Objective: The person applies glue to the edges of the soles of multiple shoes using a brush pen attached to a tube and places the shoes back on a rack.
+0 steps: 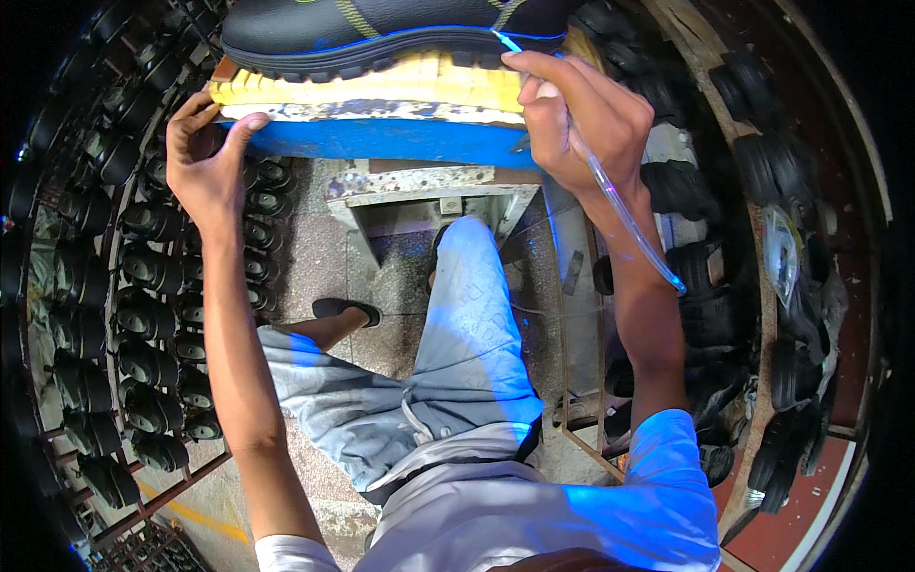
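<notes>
A black shoe (381,33) with yellow stitching and a lugged black sole lies on its side along a stand, its top edge cut off by the view. A bright blue line runs along the seam above the sole. The stand has a yellow padded top (372,84) and a blue front board (381,139). My left hand (205,153) grips its left end, thumb on the front. In my right hand (591,119) is a slim brush-like tool with a clear handle (624,214); its blue-lit tip touches or nearly touches the shoe's seam near the right end.
Racks of black shoes (148,276) line the left side. More black shoes (681,191) fill a rack on the right, where a clear plastic bag (780,253) hangs. A worn white bench-like frame (434,186) stands below the stand, in front of my knees.
</notes>
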Demonstrator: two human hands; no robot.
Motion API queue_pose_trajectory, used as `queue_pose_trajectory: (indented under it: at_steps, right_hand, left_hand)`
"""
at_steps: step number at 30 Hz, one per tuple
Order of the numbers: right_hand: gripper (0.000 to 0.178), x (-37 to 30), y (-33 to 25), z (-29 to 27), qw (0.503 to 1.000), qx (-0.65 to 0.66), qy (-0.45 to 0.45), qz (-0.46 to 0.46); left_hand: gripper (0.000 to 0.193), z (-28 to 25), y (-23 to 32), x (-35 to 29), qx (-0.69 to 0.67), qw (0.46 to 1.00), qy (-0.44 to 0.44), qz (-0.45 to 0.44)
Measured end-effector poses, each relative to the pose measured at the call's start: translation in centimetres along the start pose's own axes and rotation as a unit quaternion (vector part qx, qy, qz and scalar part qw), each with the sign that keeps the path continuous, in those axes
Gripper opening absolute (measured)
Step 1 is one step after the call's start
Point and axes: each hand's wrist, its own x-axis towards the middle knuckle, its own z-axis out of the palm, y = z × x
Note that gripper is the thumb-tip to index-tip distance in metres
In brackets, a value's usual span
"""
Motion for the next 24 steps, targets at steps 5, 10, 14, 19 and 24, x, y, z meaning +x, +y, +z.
queue_pose_trajectory:
  at_steps: [5,10,14,19,24]
  right_hand:
    - [0.027,-0.3,-1.5,-2.6,0.999,-0.016,-0.032,0.009]
    - [0.029,-0.2,-3.7,-3.5,0.998,0.004,-0.058,0.006]
    - [0.026,0.1,-4.6,-2.8,0.998,0.048,-0.038,0.015]
    - [0.024,0.8,-6.2,-0.2,0.996,0.091,-0.002,0.019]
    - [0.026,1.4,-7.2,2.1,0.993,0.107,0.024,0.043]
  left_hand:
    - [0.041,0.4,-3.0,3.9,0.156,0.986,-0.045,0.041]
    - [0.034,6.3,3.2,-2.1,0.089,0.958,-0.079,0.260]
    - [0.023,6.9,11.0,-11.0,0.045,0.963,-0.143,0.225]
    - [0.025,3.7,8.2,-11.5,0.038,0.993,-0.022,0.112]
    - [0.036,1.7,5.1,-8.4,-0.019,0.999,-0.004,0.027]
